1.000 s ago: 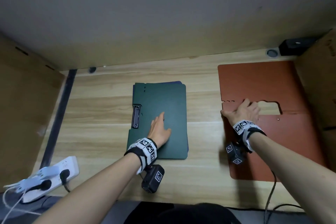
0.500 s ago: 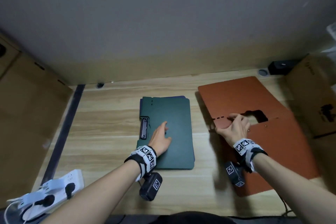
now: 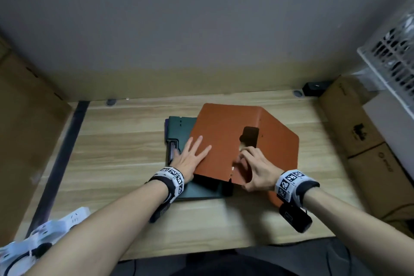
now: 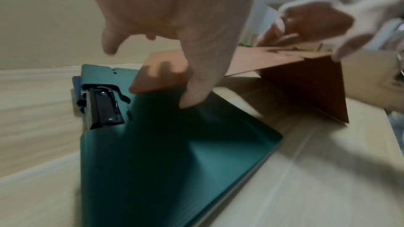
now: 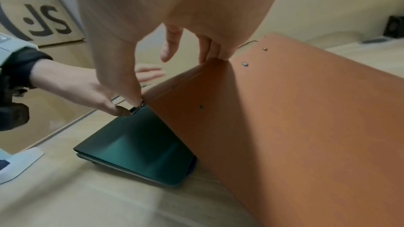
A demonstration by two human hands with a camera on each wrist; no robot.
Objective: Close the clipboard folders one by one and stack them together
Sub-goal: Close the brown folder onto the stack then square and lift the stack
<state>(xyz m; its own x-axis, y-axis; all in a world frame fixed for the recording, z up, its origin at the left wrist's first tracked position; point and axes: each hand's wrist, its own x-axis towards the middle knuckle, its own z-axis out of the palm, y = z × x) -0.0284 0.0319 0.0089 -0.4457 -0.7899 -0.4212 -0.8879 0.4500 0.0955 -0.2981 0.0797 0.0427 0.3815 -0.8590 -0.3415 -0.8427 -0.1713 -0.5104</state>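
Observation:
A dark green clipboard folder [image 3: 179, 127] lies shut on the wooden table [image 3: 123, 141], its black clip [image 3: 172, 149] at its left edge; a purple folder [image 3: 167, 127] peeks out beneath it. An orange folder [image 3: 226, 141], half folded like a tent, hangs tilted over the green one's right part. My right hand [image 3: 257, 168] grips the orange folder at its fold beside the cutout, thumb [image 5: 135, 103] pinching the near corner. My left hand [image 3: 190, 154] lies with straight, spread fingers on the orange cover's left edge. In the left wrist view the orange cover [image 4: 284, 63] floats above the green folder [image 4: 174, 161].
A white power strip [image 3: 56, 224] with plugs sits at the table's near left corner. Cardboard boxes [image 3: 358, 136] stand along the right side, a white crate [image 3: 392, 56] above them. A small black box [image 3: 315, 88] is at the back right. Cardboard [image 3: 26, 119] lines the left.
The orange folder has been lifted off the table, folded partway and carried left over the green folder. My left hand has moved from the green cover onto the orange cover's edge.

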